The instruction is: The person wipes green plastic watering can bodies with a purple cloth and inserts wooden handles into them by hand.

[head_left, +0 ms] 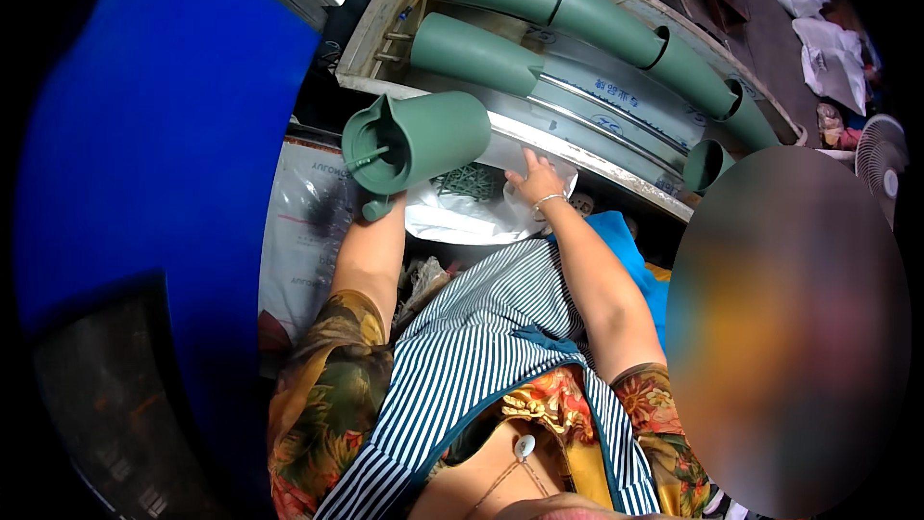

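Observation:
A green plastic pitcher [438, 140] lies on its side in the air in front of me, its spouted mouth turned to the left. Inside the mouth a thin green stick-like piece [371, 156] shows. My left forearm runs up to the pitcher by its handle [377, 209]; the hand supports it, but its fingers are hidden behind it. To the right, my right hand [539, 183] is empty with fingers spread, over the edge of a white plastic bag [433, 223]. Thin green plastic scraps [467, 181] lie in that bag.
Beyond the bag, a long framed bench [587, 159] carries several green pitchers [476, 53] lying in rows, with metal rails [606, 120] between them. A large blue panel [164, 135] stands at left. A fan [878, 169] is at far right, behind a blurred area.

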The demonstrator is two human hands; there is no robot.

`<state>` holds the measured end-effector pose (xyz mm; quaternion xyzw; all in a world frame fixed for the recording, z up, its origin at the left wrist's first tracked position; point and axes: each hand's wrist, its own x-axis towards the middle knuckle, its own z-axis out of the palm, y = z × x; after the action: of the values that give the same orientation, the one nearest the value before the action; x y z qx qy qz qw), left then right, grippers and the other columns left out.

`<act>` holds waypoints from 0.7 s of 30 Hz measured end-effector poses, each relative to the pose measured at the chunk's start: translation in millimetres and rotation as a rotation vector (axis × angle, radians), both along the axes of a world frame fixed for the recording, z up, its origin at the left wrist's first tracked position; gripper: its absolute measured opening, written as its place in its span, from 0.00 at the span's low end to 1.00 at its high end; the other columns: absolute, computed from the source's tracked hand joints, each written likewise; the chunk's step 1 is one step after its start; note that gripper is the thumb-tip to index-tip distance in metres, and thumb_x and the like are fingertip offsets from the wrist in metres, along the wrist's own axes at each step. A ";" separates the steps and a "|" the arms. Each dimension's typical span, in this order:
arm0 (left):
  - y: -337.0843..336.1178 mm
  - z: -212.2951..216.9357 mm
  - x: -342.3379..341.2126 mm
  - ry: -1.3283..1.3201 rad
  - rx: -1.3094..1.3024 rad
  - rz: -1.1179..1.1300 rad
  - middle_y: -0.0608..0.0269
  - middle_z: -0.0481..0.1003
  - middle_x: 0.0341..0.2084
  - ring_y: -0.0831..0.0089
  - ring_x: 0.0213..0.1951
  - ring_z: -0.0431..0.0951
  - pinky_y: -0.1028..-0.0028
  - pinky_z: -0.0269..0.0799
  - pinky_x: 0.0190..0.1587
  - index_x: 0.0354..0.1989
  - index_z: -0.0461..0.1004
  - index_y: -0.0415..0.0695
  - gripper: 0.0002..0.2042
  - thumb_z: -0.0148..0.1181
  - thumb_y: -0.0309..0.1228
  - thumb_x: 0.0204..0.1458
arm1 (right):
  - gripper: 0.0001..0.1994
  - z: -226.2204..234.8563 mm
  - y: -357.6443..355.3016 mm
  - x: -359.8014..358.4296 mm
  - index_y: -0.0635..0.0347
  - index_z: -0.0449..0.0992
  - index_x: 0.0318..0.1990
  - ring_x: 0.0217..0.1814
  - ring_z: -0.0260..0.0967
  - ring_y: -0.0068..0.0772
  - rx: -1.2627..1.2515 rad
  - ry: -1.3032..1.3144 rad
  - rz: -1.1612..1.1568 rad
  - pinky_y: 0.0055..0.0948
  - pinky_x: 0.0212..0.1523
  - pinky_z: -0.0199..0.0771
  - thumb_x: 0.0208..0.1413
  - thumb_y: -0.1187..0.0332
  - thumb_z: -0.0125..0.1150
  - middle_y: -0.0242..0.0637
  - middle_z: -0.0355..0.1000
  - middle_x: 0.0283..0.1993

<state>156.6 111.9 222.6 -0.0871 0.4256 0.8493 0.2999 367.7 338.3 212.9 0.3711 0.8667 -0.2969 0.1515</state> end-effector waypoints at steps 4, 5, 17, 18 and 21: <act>1.9 5.1 8.9 -0.010 -0.081 -0.092 0.54 0.73 0.53 0.64 0.54 0.74 0.64 0.68 0.58 0.57 0.69 0.39 0.26 0.52 0.49 0.61 | 0.32 20.0 0.1 16.0 0.46 0.62 0.67 0.61 0.66 0.57 -0.114 0.225 0.089 0.45 0.58 0.69 0.56 0.52 0.61 0.48 0.66 0.63; 4.1 6.8 14.5 -0.019 -0.130 -0.124 0.55 0.73 0.53 0.65 0.54 0.74 0.64 0.68 0.58 0.57 0.69 0.39 0.26 0.52 0.49 0.61 | 0.30 25.3 -2.7 21.3 0.49 0.64 0.66 0.59 0.67 0.57 -0.106 0.278 0.033 0.43 0.57 0.69 0.57 0.54 0.61 0.50 0.66 0.62; 21.0 19.3 87.7 -0.287 -0.264 0.019 0.57 0.77 0.45 0.62 0.46 0.78 0.62 0.74 0.49 0.52 0.71 0.39 0.31 0.49 0.59 0.61 | 0.36 236.3 -111.8 71.0 0.54 0.70 0.61 0.59 0.66 0.42 0.663 0.830 0.255 0.56 0.70 0.48 0.41 0.57 0.72 0.38 0.72 0.52; 22.0 18.9 90.8 -0.274 -0.232 0.043 0.57 0.77 0.45 0.62 0.45 0.78 0.62 0.75 0.48 0.51 0.72 0.38 0.30 0.49 0.58 0.61 | 0.36 236.2 -115.0 72.9 0.53 0.70 0.61 0.59 0.66 0.42 0.700 0.791 0.234 0.56 0.70 0.47 0.41 0.58 0.72 0.38 0.72 0.51; 28.9 25.9 103.8 -0.228 -0.218 0.111 0.58 0.77 0.44 0.63 0.45 0.78 0.64 0.75 0.48 0.50 0.72 0.39 0.28 0.48 0.56 0.62 | 0.33 237.2 -125.2 85.5 0.48 0.73 0.59 0.64 0.61 0.46 0.726 0.718 0.123 0.64 0.69 0.44 0.40 0.57 0.72 0.37 0.70 0.52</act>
<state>260.5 140.8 248.5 -0.2382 0.4733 0.7978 0.2877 453.2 213.2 450.2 0.2225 0.9316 -0.0761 -0.2772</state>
